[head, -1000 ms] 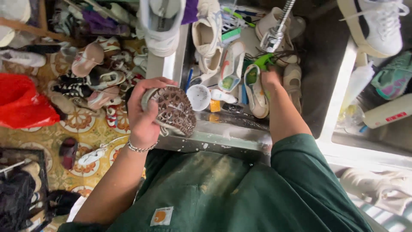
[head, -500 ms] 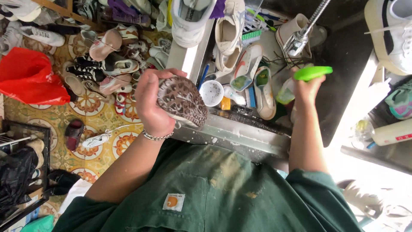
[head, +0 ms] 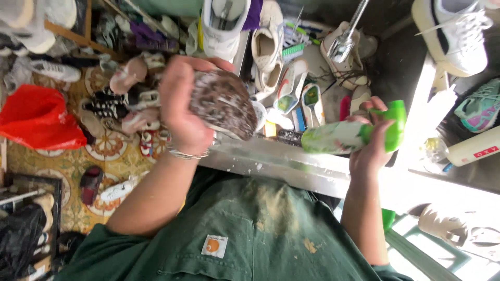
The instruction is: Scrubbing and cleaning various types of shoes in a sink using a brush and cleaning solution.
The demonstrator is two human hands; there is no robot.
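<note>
A: Left hand [head: 179,106] grips the patterned shoe [head: 223,103], lifted above the bench [head: 291,161]?

B: Yes. Right hand [head: 372,140] clasps the green bottle [head: 354,135] sideways, just beside it.

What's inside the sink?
Shoes and insoles lie in the sink, with brushes and a small white cup near the tap. The brown patterned shoe and bottle hide part of it.

A shoe-cleaning workshop: piled shoes [head: 130,99] surround a metal sink [head: 291,161].
</note>
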